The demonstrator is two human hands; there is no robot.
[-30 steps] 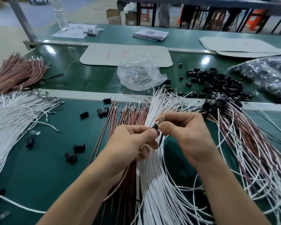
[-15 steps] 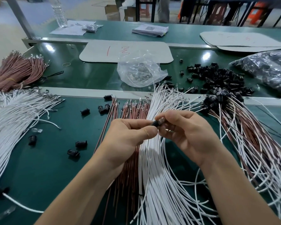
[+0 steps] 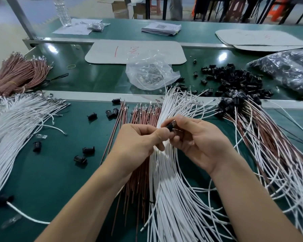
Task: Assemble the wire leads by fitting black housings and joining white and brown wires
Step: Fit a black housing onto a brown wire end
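Black housing [image 3: 169, 126]: one, held above the green bench [image 3: 42, 180] between both hands.
Left hand [image 3: 138, 142]: thumb and forefinger pinch its near end.
Right hand [image 3: 198, 145]: fingers curled round its far end (glassy tip showing).
White wires [image 3: 166, 193], brown wires [image 3: 140, 173]: fanned beneath the hands.
Loose housings [image 3: 234, 79]: heaped far right.

The head camera looks forward and down, close over the green bench [image 3: 42, 172].
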